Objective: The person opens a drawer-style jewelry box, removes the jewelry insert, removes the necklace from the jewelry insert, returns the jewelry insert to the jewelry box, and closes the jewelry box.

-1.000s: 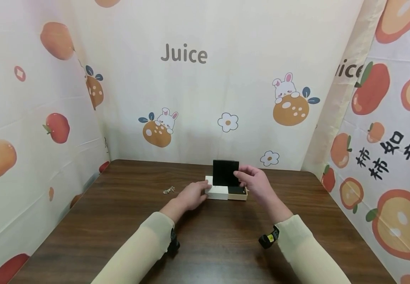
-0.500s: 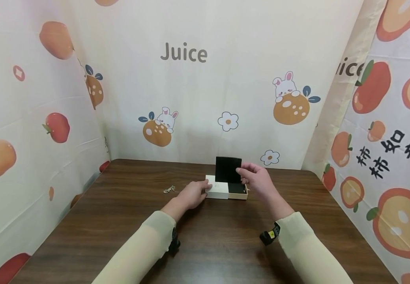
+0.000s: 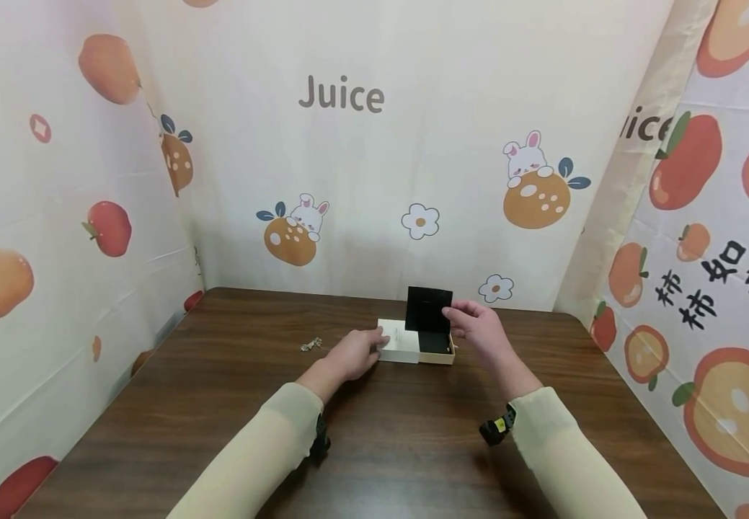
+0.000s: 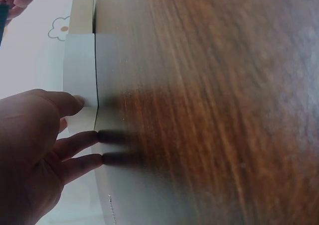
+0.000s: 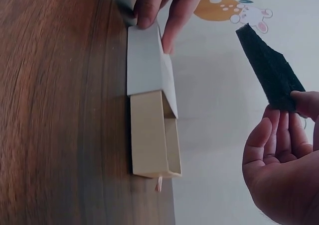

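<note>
Between my hands lies a small slide-out box. Its white sleeve (image 3: 402, 347) is at left, with a beige drawer (image 5: 149, 138) pulled partly out to the right. My left hand (image 3: 352, 355) grips the sleeve's left end, thumb (image 4: 70, 103) on the near side and fingers at the end and back. Raised above the drawer is a thin, square black foam-like pad (image 3: 426, 308). My right hand (image 3: 480, 330) pinches the pad's right edge between thumb and fingers. In the right wrist view the pad (image 5: 271, 70) looks slightly bent. Black lining shows in the drawer in the head view.
A small silvery chain (image 3: 311, 344) lies on the brown wooden table (image 3: 251, 404) left of the box. A small ribbon tab (image 5: 159, 184) sticks out from the drawer's end. A fruit-patterned curtain (image 3: 361, 158) hangs behind the table.
My right hand has lifted the black pad slightly and moved it to the right, uncovering more of the sleeve's top. The left hand stays at the sleeve's left end.
</note>
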{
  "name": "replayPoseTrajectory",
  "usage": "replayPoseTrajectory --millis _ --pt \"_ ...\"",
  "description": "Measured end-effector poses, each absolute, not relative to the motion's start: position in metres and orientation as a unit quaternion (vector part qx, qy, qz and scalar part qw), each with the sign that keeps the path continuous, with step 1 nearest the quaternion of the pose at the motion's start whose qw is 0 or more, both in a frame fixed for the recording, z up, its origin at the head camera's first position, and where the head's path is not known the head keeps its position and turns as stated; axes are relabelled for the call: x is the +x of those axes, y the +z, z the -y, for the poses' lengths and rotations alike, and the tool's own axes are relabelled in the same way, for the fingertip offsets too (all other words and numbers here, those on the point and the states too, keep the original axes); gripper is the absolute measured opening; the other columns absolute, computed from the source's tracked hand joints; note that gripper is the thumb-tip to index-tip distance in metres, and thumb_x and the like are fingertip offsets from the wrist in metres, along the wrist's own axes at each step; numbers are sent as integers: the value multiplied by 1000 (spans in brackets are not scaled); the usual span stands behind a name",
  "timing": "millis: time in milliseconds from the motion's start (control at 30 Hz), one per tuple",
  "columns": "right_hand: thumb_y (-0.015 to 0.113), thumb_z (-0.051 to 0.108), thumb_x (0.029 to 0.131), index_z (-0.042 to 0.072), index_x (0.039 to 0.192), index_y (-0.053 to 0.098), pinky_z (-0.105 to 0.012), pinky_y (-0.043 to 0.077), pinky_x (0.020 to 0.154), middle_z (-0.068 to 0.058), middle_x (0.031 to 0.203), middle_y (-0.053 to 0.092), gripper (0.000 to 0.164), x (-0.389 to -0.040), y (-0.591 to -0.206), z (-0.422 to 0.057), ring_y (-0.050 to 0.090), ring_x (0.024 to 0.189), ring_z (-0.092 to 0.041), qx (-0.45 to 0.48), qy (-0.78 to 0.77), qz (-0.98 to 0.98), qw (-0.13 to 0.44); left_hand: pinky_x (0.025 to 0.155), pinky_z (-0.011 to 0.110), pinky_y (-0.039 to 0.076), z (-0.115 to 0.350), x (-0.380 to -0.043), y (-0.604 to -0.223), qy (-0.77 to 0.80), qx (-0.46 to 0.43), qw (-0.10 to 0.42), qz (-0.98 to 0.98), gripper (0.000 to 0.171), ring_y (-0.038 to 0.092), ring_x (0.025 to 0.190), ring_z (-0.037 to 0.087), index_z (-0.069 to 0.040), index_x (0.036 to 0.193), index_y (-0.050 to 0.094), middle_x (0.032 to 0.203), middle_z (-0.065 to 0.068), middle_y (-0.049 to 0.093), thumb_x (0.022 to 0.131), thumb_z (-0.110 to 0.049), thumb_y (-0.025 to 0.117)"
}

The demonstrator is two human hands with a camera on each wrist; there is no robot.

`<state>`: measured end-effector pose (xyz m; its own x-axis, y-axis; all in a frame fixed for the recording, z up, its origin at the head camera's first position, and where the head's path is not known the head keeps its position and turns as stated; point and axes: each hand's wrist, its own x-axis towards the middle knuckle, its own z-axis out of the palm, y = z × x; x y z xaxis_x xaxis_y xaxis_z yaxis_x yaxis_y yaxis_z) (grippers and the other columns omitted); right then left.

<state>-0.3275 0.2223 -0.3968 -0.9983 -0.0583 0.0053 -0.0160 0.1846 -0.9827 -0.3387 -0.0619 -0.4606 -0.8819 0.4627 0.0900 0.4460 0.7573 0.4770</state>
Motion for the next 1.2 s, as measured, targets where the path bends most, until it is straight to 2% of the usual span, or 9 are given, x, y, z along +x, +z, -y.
replayPoseTrajectory --millis 200,300,533,633,900,1067,1200 --pt "69 38 110 5 142 65 -23 60 96 -4 127 65 47 -331 -401 -225 60 112 -21 -7 -623 -782 18 125 49 47 62 -338 -460 243 246 11 -938 44 55 153 34 -7 152 66 168 17 52 108 -5 67" --pt "69 39 110 4 144 64 -24 60 97 -5 129 65 50 -332 -402 -227 60 111 -19 1 -619 -785 18 125 49 48 62 -338 -461 241 249 8 -938 43 56 153 34 -7 151 66 167 17 53 108 -4 67" --pt "70 34 109 -1 144 64 -19 59 81 1 106 66 49 -336 -408 -231 61 89 -10 25 -632 -775 22 121 47 52 62 -340 -462 230 255 -9 -939 42 59 149 33 -7 149 68 164 17 56 107 -5 68" --pt "71 31 109 -3 141 65 -20 58 77 2 98 65 47 -338 -411 -232 60 83 -8 33 -639 -768 28 120 47 53 62 -340 -463 230 257 -13 -939 41 60 148 33 -7 148 69 164 17 56 107 -5 68" --pt "67 32 111 -3 139 67 -26 55 83 2 94 65 45 -341 -420 -238 62 83 -14 44 -606 -793 38 119 48 54 62 -338 -462 234 262 -15 -936 41 60 148 35 -6 147 70 163 18 57 107 -4 68" --pt "67 31 110 -3 137 68 -24 51 75 4 85 65 43 -342 -424 -242 60 75 -13 54 -599 -798 47 120 47 53 63 -338 -462 232 260 -16 -937 40 60 148 35 -7 147 70 164 18 56 107 -5 68" --pt "67 31 110 -3 136 68 -26 50 76 3 82 65 43 -343 -430 -246 60 74 -13 59 -583 -809 54 120 47 53 63 -338 -463 233 261 -16 -937 39 59 149 35 -8 147 70 164 18 56 108 -5 67"
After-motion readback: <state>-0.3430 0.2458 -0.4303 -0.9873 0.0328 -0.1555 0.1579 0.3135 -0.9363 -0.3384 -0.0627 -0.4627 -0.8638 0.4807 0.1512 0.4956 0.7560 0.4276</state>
